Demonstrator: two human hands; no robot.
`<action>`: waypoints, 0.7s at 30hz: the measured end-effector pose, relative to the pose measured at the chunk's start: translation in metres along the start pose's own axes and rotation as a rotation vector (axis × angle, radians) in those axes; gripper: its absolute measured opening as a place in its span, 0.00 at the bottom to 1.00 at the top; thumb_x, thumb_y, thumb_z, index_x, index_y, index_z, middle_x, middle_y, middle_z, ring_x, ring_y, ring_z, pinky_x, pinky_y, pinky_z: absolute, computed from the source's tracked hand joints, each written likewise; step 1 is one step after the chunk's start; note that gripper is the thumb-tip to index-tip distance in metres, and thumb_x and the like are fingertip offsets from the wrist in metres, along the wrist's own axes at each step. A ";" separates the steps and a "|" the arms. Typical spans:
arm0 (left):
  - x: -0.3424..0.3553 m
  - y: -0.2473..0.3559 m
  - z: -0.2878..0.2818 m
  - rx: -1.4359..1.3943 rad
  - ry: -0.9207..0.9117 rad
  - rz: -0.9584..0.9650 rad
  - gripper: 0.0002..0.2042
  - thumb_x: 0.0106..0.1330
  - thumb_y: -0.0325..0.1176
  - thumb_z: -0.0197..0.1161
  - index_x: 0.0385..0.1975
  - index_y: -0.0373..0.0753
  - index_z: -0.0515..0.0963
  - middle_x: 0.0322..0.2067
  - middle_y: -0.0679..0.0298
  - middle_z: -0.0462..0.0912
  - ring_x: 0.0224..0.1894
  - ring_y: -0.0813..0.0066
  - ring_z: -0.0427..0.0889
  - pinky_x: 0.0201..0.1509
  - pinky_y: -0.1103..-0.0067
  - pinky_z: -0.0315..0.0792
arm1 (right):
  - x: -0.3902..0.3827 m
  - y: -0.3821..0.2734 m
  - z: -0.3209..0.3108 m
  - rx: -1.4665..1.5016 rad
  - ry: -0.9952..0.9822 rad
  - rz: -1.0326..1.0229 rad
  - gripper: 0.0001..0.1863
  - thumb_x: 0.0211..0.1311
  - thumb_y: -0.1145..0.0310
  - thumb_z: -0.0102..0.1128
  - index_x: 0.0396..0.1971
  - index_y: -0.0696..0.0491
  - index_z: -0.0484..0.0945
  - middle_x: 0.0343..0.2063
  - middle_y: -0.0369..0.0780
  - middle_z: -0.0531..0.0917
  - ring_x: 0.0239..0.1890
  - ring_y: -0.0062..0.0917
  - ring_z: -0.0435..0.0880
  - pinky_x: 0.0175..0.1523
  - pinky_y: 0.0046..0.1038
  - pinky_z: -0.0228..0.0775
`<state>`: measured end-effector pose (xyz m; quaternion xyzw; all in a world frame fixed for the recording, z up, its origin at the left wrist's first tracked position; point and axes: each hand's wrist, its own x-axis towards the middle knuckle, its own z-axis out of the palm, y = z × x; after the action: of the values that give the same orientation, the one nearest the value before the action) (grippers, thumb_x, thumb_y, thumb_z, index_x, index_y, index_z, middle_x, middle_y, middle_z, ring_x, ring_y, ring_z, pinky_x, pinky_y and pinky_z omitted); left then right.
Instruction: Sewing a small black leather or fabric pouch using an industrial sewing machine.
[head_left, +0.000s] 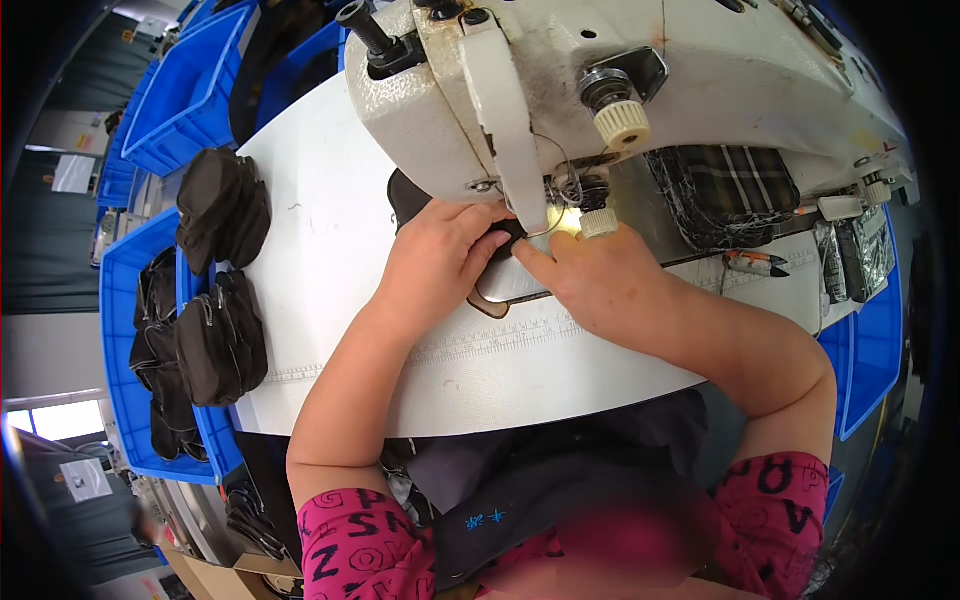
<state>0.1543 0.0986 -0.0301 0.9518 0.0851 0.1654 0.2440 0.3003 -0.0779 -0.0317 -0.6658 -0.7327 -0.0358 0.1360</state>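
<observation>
A black fabric piece (403, 198) lies under the needle area of a white sewing machine (430, 120). My left hand (440, 255) is closed on this fabric, thumb and fingers pressed together at its near edge. Close to the needle, my right hand (605, 280) holds the other side of the fabric with its index finger bent against it; its thumb is hidden. A curved tan-edged flap (490, 305) shows below my left thumb. The machine's head hides part of the stitching spot, where a small lamp glows.
Dark fabric pouches (222, 335) are stacked at the table's left edge, beside a blue bin (118, 300) with more. Plaid fabric pieces (735, 190) lie right of the needle, near pens (755, 265) and a foil-like packet (855, 258). A printed ruler (450, 348) crosses the white table (330, 200).
</observation>
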 end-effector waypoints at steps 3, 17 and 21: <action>0.000 0.000 0.000 0.096 -0.011 -0.026 0.10 0.64 0.28 0.70 0.44 0.42 0.86 0.43 0.63 0.88 0.47 0.57 0.84 0.50 0.67 0.80 | 0.001 -0.001 0.000 -0.015 -0.020 -0.007 0.18 0.56 0.71 0.62 0.49 0.57 0.82 0.24 0.36 0.83 0.26 0.28 0.86 0.29 0.32 0.75; 0.004 -0.009 0.008 0.094 0.061 0.029 0.09 0.62 0.33 0.73 0.42 0.43 0.87 0.35 0.62 0.88 0.37 0.60 0.85 0.43 0.68 0.77 | 0.000 0.000 0.002 -0.072 -0.052 -0.039 0.20 0.56 0.71 0.62 0.51 0.58 0.82 0.24 0.36 0.83 0.26 0.28 0.86 0.28 0.32 0.74; 0.004 -0.014 0.006 0.070 0.063 0.030 0.10 0.62 0.34 0.74 0.42 0.41 0.87 0.37 0.62 0.89 0.38 0.58 0.86 0.43 0.69 0.78 | 0.001 -0.002 0.001 -0.078 -0.069 -0.041 0.16 0.54 0.71 0.64 0.44 0.56 0.80 0.23 0.35 0.81 0.25 0.27 0.85 0.28 0.31 0.73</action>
<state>0.1595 0.1088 -0.0410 0.9552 0.0842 0.1960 0.2052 0.2984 -0.0764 -0.0323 -0.6561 -0.7487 -0.0440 0.0839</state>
